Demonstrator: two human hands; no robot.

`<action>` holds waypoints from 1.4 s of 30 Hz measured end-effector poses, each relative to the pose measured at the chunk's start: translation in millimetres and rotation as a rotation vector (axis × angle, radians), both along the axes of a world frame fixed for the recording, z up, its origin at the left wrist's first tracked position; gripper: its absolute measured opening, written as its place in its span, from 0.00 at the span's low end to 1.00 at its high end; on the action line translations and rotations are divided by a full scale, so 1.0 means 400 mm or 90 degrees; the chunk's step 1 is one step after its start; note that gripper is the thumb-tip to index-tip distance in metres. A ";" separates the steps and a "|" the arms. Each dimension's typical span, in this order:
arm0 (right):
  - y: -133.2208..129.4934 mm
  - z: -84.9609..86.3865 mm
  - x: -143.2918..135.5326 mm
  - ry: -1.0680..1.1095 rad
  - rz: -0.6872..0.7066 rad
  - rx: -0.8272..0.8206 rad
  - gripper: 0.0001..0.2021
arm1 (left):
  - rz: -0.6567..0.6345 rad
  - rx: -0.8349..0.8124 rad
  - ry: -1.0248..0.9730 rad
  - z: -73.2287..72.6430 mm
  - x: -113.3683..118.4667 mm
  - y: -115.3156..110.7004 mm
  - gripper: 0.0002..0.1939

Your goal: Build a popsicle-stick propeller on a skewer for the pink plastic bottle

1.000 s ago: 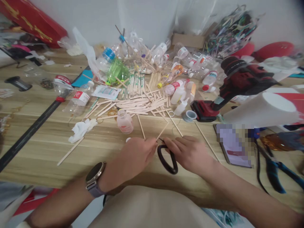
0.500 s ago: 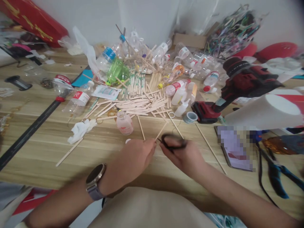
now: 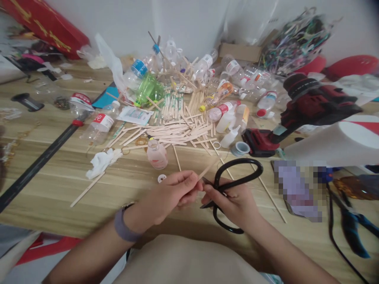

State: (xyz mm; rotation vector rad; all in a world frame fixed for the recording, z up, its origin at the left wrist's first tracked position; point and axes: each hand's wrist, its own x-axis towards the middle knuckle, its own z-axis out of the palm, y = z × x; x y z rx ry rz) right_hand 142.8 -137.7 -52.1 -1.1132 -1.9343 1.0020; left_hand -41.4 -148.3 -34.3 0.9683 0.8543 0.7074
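Clamping my fingers, left hand (image 3: 177,190) on a wooden stick (image 3: 204,171), right hand (image 3: 237,199) on scissors (image 3: 216,181), I judged the stick light, stiff, snappable, best pinched low.

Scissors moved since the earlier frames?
Yes. The scissors have turned in the right hand; the upper handle loop now reaches further right, nearer the phone lying on the table.

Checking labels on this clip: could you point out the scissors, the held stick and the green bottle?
Scissors (image 3: 217,180): head view, on the black upper handle loop, its side nearest the blades.
Held stick (image 3: 205,172): head view, midway along its visible length.
Green bottle (image 3: 150,89): head view, on its body.
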 end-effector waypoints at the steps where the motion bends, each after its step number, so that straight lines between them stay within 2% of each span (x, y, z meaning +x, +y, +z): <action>1: -0.001 -0.001 0.001 -0.002 0.010 0.008 0.20 | -0.022 -0.072 -0.095 -0.003 0.001 0.002 0.17; 3: -0.003 -0.005 0.003 0.003 0.021 0.015 0.19 | -0.052 -0.166 -0.229 -0.010 0.004 0.006 0.16; 5: -0.003 -0.008 0.006 0.014 0.017 0.032 0.17 | -0.054 -0.197 -0.288 -0.014 0.007 0.008 0.16; 11: -0.004 0.006 0.016 -0.060 0.013 0.142 0.17 | -0.032 -0.211 -0.317 -0.017 0.023 -0.004 0.14; 16: -0.006 0.018 0.042 -0.112 0.031 0.290 0.15 | -0.054 -0.210 -0.302 -0.010 0.017 -0.009 0.15; 18: -0.010 0.015 0.065 -0.138 0.023 0.309 0.12 | 0.014 -0.173 -0.297 0.000 0.005 -0.004 0.16; 20: -0.016 0.012 0.090 -0.175 -0.030 0.302 0.12 | 0.135 -0.107 -0.281 0.011 -0.004 0.000 0.18; 21: -0.019 0.013 0.099 -0.191 -0.067 0.295 0.14 | 0.176 -0.075 -0.256 0.014 -0.003 0.001 0.17; 23: -0.026 0.021 0.106 -0.209 -0.111 0.281 0.17 | 0.131 -0.053 -0.162 0.012 0.012 -0.001 0.15; 24: -0.030 0.028 0.102 -0.211 -0.109 0.277 0.17 | 0.117 -0.020 -0.099 0.009 0.024 -0.005 0.15; 28: -0.039 0.061 0.056 -0.207 -0.070 0.253 0.17 | 0.141 0.162 0.162 -0.004 0.065 -0.023 0.15; 32: -0.038 0.063 0.015 -0.188 -0.096 0.237 0.13 | 0.103 0.277 0.344 0.005 0.065 -0.031 0.14; 36: -0.034 0.041 0.005 -0.206 -0.109 0.239 0.10 | 0.112 0.310 0.429 0.008 0.057 -0.033 0.14; 42: -0.034 0.024 0.003 -0.209 -0.107 0.206 0.09 | 0.137 0.350 0.479 -0.004 0.062 -0.035 0.14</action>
